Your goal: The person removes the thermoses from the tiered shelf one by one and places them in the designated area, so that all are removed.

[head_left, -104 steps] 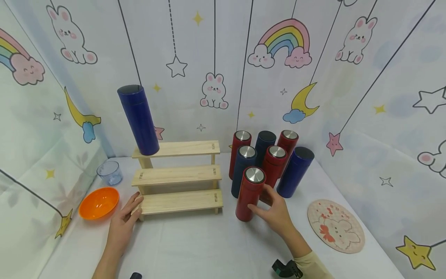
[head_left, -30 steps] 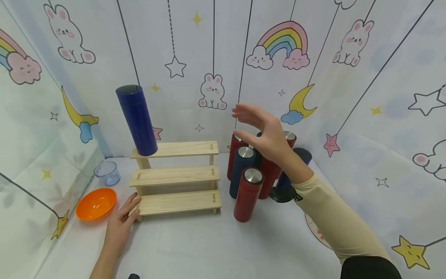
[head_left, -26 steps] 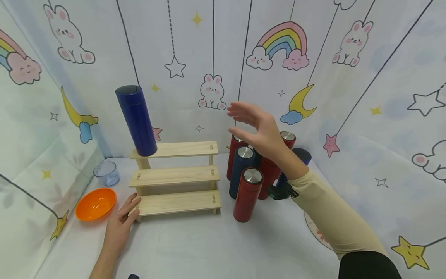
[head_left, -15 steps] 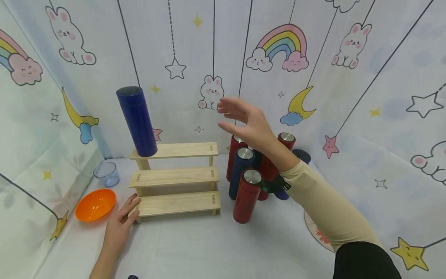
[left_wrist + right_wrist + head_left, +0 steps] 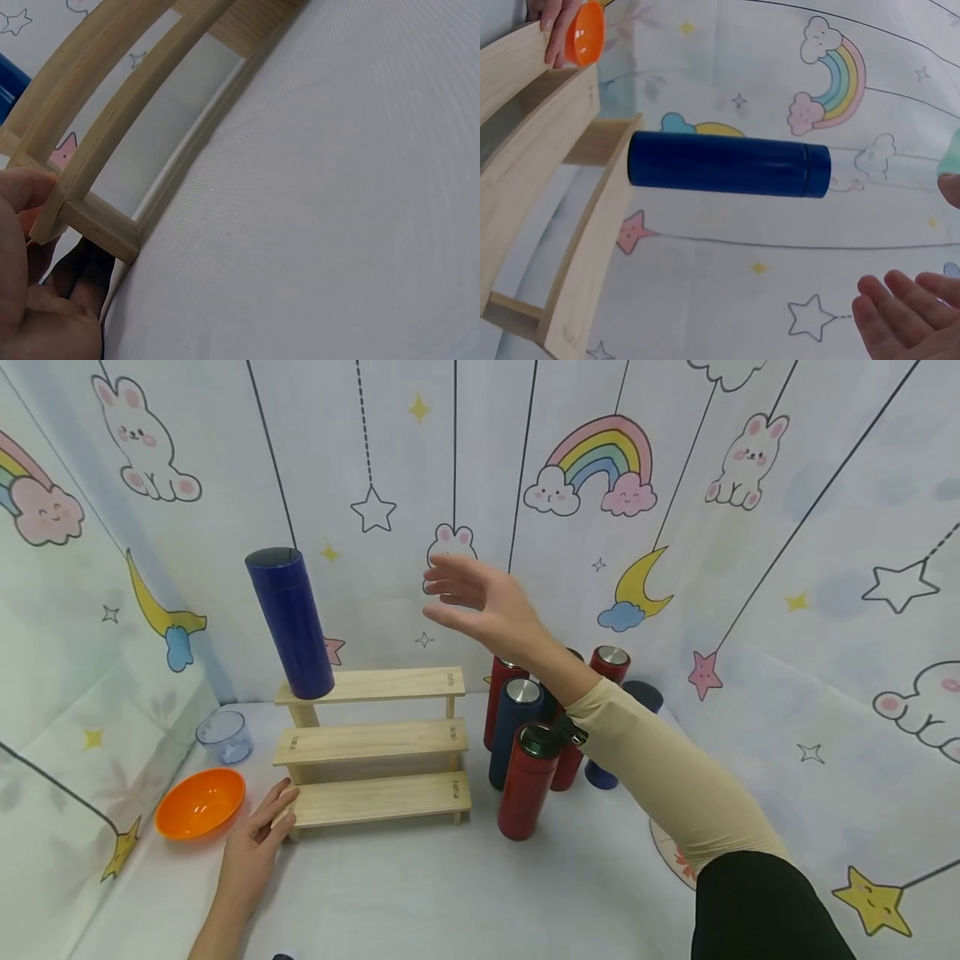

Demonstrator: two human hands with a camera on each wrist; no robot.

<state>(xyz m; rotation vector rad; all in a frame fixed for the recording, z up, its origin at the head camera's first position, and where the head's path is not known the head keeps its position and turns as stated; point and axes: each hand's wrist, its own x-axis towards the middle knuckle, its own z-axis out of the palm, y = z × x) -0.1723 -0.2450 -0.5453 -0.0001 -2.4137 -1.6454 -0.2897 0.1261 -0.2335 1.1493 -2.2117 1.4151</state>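
Observation:
A three-tier wooden stand [image 5: 378, 743] occupies the table's middle left. My left hand [image 5: 251, 852] grips the left end of its lowest board, fingers and thumb at the wood in the left wrist view. One blue thermos flask [image 5: 291, 627] stands upright on the top board's left end. My right hand [image 5: 487, 606] is raised in the air behind and above the stand's right end, empty, fingers extended and thumb apart. In the right wrist view the flask appears a short way from the fingertips. Right of the stand are several red and blue flasks, a red flask [image 5: 521, 797] foremost, partly hidden by my forearm.
An orange bowl [image 5: 172, 818] and a clear glass cup [image 5: 228, 747] sit left of the stand. A round mat [image 5: 663, 843] lies at the right, mostly behind my sleeve. Patterned curtains [image 5: 360, 610] close off the back and sides.
My right hand has let go of the front red flask, risen, and moved left over the flasks toward the stand. My left hand stays at the lowest board. The flasks have not moved.

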